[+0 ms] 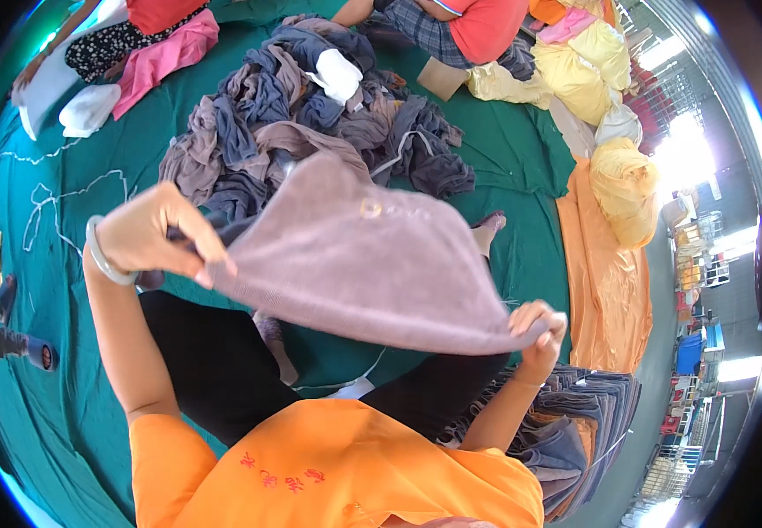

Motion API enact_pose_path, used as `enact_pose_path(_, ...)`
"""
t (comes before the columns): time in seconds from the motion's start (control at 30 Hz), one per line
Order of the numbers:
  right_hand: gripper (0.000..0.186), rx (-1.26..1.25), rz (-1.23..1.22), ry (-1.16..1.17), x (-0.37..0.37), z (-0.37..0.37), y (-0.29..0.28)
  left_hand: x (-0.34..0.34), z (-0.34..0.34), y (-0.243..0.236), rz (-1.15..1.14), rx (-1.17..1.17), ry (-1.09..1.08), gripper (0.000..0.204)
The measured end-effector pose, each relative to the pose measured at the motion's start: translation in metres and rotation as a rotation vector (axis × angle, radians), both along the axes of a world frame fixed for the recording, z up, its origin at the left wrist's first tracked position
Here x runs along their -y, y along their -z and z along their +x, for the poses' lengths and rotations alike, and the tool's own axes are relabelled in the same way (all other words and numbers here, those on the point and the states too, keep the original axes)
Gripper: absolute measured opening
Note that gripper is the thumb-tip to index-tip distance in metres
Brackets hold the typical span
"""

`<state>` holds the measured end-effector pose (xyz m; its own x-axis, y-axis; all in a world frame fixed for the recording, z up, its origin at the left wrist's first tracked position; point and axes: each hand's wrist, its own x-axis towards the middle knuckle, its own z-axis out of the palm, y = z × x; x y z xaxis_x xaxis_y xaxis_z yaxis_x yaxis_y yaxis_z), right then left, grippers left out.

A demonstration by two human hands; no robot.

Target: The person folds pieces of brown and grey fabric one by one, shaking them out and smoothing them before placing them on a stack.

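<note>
A mauve towel (381, 273) hangs stretched in the air above my lap, its far part billowing and slightly blurred. A small light mark shows near its far side. My left hand (159, 231), with a pale bangle at the wrist, pinches the towel's left corner between thumb and fingers. At the opposite corner my right hand (539, 336) is closed on the edge. Beyond the towel lies a large heap of crumpled grey and mauve towels (249, 114), with a white cloth (337, 77) on top. Part of the heap is hidden behind the raised towel.
Green sheeting (38, 352) covers the floor. Beside my right elbow stands a stack of folded towels (588, 431). Orange cloth (605, 308) and yellow bundles (623, 194) lie at the right. Two people sit beyond the heap. White cord (42, 207) lies at the left.
</note>
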<state>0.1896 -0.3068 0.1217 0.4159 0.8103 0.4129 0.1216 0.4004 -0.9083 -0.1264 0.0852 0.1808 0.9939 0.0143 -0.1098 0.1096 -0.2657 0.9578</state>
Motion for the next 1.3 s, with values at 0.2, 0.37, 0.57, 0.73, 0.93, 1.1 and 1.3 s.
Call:
enact_pose_path(0.2,0.031,-0.210,-0.279,0.272,-0.009,-0.010,0.040,0.002,0.026,0.057,0.073,-0.069,-0.162,0.016)
enact_pose_path(0.37,0.029,0.108,-0.574,0.734,-0.065,0.022,0.087,-0.018,0.074,0.116,0.438,-0.001,-0.643,0.022)
enact_pose_path(0.57,0.063,0.877,-0.827,0.456,-0.087,-0.039,0.121,-0.003,0.108,0.089,0.367,-0.098,-0.691,0.014)
enact_pose_path(0.73,0.056,0.803,-0.925,0.423,-0.083,-0.044,0.125,-0.024,0.114,0.086,0.409,0.174,-0.759,0.017)
enact_pose_path(0.93,0.056,0.420,-0.406,0.082,-0.189,-0.072,0.044,-0.018,0.140,0.072,0.274,0.364,-0.818,0.018)
enact_pose_path(1.1,0.046,0.439,-0.360,-0.216,-0.284,-0.111,0.036,-0.011,0.147,0.052,-0.293,0.256,-0.623,0.025)
enact_pose_path(1.3,0.025,-0.821,-0.090,-0.546,-0.286,-0.093,-0.001,-0.035,0.113,0.034,-0.481,0.256,-0.484,0.063)
